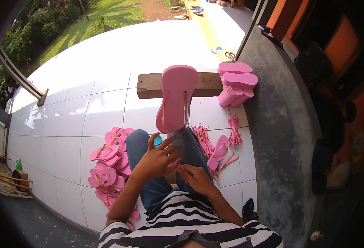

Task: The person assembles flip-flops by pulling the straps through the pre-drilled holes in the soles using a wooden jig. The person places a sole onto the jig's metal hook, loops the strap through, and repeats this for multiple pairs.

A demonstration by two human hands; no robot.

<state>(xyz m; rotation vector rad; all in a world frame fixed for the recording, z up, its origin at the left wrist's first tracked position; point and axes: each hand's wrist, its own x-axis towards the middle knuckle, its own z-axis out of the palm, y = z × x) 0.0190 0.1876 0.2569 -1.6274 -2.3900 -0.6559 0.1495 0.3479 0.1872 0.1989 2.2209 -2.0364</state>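
Note:
A pink flip-flop sole leans against the wooden block in front of my knees, with a thin metal tool sticking out along its right side. My left hand is over my lap below the sole, fingers spread. A round blue disc shows beside its fingers; whether the hand touches it, I cannot tell. Close by, my right hand is closed, pinching a small pink piece that looks like a strap end. Most of that piece is hidden by the fingers.
Finished pink flip-flops are heaped to the left. The wooden block lies across the tiles ahead. Stacked pink soles, a bundle of pink straps, loose straps and one pink flip-flop are on the right. Scissors lie farther back.

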